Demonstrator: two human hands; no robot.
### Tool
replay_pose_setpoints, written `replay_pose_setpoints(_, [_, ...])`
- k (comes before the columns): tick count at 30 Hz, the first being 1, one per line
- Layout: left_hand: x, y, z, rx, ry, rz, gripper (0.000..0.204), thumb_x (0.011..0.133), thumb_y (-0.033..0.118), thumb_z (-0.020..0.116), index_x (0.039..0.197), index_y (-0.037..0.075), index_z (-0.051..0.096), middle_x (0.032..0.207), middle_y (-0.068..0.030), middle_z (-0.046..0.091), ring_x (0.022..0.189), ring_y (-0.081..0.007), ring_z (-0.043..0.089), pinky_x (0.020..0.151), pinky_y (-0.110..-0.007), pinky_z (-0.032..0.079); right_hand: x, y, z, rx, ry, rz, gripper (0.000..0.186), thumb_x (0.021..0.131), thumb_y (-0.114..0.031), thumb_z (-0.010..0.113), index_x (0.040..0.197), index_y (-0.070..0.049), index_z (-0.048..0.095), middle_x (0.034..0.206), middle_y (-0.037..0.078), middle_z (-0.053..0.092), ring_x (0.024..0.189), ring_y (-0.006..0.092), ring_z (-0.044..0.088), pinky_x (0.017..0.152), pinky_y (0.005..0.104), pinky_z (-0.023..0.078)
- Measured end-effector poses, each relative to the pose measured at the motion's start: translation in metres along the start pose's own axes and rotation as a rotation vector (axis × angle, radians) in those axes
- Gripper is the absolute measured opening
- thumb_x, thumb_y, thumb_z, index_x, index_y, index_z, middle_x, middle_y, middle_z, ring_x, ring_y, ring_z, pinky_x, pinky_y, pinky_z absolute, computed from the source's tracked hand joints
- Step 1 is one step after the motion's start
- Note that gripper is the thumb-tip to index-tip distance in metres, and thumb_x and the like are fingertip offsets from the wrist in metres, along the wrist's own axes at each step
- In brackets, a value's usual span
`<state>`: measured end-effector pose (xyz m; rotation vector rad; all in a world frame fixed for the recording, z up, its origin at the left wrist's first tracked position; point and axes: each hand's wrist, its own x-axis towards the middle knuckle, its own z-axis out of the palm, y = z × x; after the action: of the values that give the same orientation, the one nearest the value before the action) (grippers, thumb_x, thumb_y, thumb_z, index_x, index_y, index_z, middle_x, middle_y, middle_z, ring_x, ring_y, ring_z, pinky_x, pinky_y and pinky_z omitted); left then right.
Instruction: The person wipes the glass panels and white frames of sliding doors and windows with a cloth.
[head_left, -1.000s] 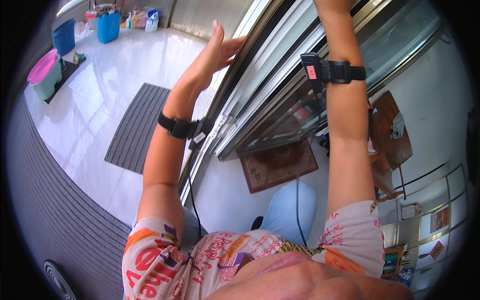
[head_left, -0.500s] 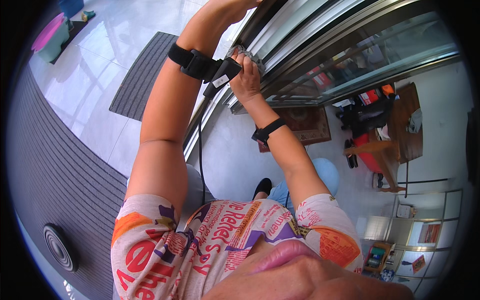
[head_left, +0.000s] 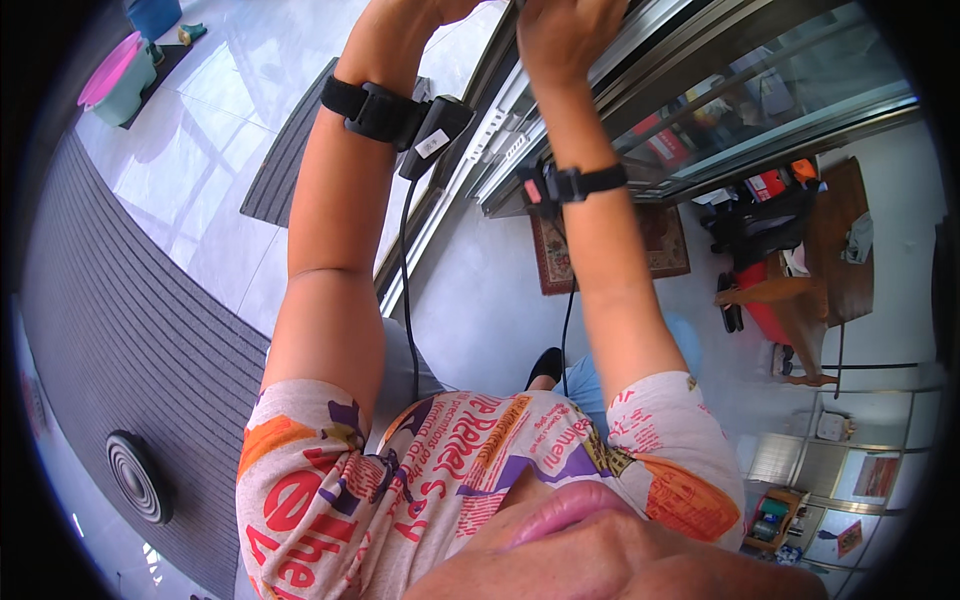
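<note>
At the top edge my left hand (head_left: 452, 8) is mostly cut off, and its fingers are out of sight. It is beside the metal frame of a sliding glass door or window. My right hand (head_left: 570, 38) is raised over the pale frame rails (head_left: 508, 140), slightly blurred. Its fingertips run past the upper edge, so their grip is hidden. No cloth shows in it now. Black straps with small devices sit on both forearms, the left device (head_left: 436, 130) and the right one (head_left: 545, 186) each trailing a cable.
Right of my hands stands a glass panel (head_left: 745, 110) in a metal frame. A patterned rug (head_left: 555, 258), a wooden table (head_left: 840, 235) and shelves lie beyond. At left are a ribbed grey mat (head_left: 130, 330), a smaller striped mat (head_left: 285, 165) and stacked basins (head_left: 125, 85).
My right hand, earlier closed on a crumpled grey cloth at the lower rails, has moved up along the frame to the top edge. The cloth has left view. My left forearm has shifted slightly.
</note>
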<state>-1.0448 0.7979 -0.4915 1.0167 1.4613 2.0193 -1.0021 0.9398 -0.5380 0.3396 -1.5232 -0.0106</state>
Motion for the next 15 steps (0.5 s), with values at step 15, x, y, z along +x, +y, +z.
replay_pose_setpoints(15, [0.005, 0.010, 0.030, 0.090, 0.088, 0.059, 0.103, 0.095, 0.077, 0.015, 0.147, -0.009, 0.036, 0.150, -0.0226, 0.044, 0.135, -0.0316, 0.041, 0.115, -0.042, 0.028, -0.337, -0.087, -0.057, 0.110, -0.933, 0.227, 0.020, 0.085, -0.011, 0.060, 0.105, -0.006, 0.064, 0.096, 0.011, 0.056, 0.095, 0.0280, 0.060, 0.081, 0.0367, 0.053])
